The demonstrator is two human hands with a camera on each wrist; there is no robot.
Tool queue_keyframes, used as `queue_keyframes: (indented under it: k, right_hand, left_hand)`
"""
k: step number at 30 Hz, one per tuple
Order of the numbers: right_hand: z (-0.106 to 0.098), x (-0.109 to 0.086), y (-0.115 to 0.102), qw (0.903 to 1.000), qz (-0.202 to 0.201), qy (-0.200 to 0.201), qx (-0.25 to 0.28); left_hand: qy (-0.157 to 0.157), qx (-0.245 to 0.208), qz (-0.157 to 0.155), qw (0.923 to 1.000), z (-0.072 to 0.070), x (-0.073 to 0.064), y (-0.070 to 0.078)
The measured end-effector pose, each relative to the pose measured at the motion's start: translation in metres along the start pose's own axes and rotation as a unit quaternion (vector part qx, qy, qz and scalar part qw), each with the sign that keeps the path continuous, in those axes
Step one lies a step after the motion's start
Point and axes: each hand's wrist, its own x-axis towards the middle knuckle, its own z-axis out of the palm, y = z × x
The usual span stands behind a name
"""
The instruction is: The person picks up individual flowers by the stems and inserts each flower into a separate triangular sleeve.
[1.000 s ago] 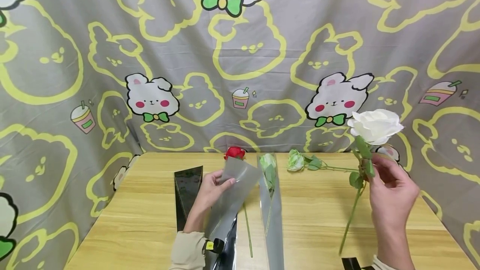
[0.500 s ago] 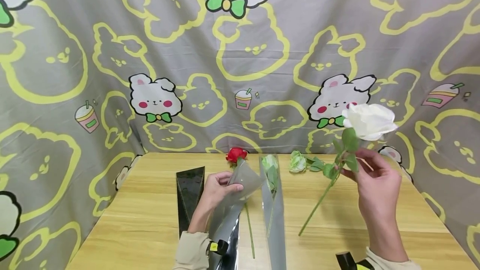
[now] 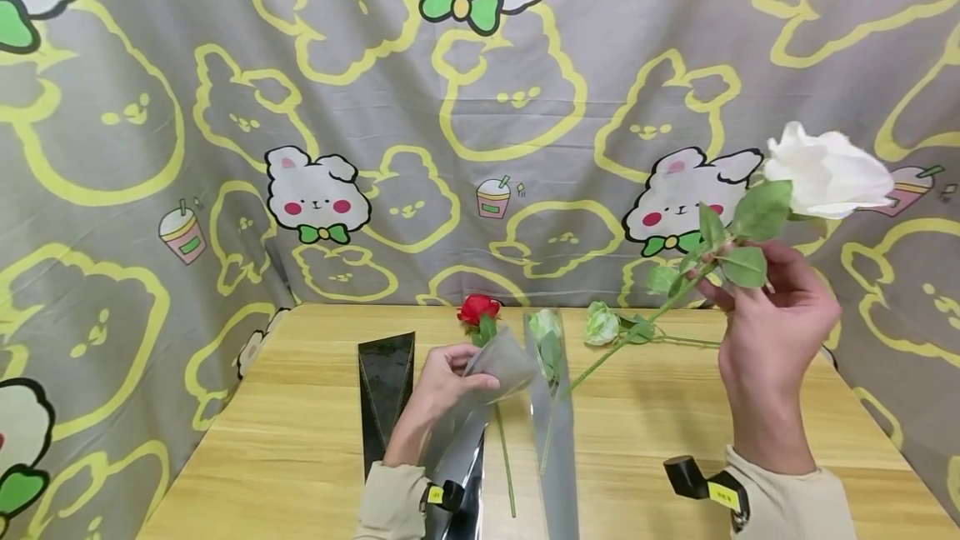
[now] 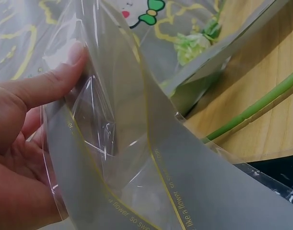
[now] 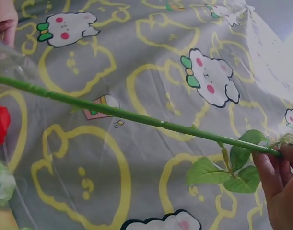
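My left hand [image 3: 452, 377] pinches the upper edge of a grey, clear-fronted flower sleeve [image 4: 122, 158] between thumb and fingers. In the left wrist view the sleeve's mouth gapes a little, with gold lines and lettering along its front. My right hand [image 3: 780, 323] holds an artificial white rose [image 3: 828, 173] by its stem, just below the bloom among the leaves. The rose is raised above the table and tilted, its bare green stem [image 5: 160, 123] slanting down to the left toward the sleeve. The stem's lower end overlaps another grey sleeve in the head view.
A red rose [image 3: 478, 308] lies behind the left hand. Right of it, a grey sleeve [image 3: 558, 473] contains a pale green flower [image 3: 546, 332]. Another pale green flower [image 3: 602, 325] lies farther right on the wooden table [image 3: 262, 440]. A black sleeve [image 3: 386, 382] lies left. Patterned cloth [image 3: 525, 123] hangs behind.
The white rose has gone from nearly upright to strongly tilted, its stem end swinging left and up. My left hand has shifted slightly right in view, still pinching the sleeve, whose top has folded over.
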Motion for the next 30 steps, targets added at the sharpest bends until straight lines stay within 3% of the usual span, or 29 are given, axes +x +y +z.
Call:
queue_keyframes:
  k: [4,12,25,30]
  right_hand:
    - [0.006,0.002,0.000,0.9983,-0.023,0.016,0.052]
    - [0.012,0.001,0.000,0.9958,-0.033,0.037,0.077]
    - [0.015,-0.024,0.024,0.9966,-0.021,0.017,0.078]
    - [0.019,-0.039,0.038,0.9976,-0.022,-0.006,0.066]
  left_hand:
    - [-0.006,0.003,0.000,1.0000,0.001,-0.001,0.002]
    - [-0.010,0.007,0.009,0.9999,0.001,-0.001,0.003]
    - [-0.018,-0.023,0.011,0.9995,0.009,-0.002,0.010]
    - [-0.036,-0.039,0.022,0.9984,0.017,-0.003,0.015]
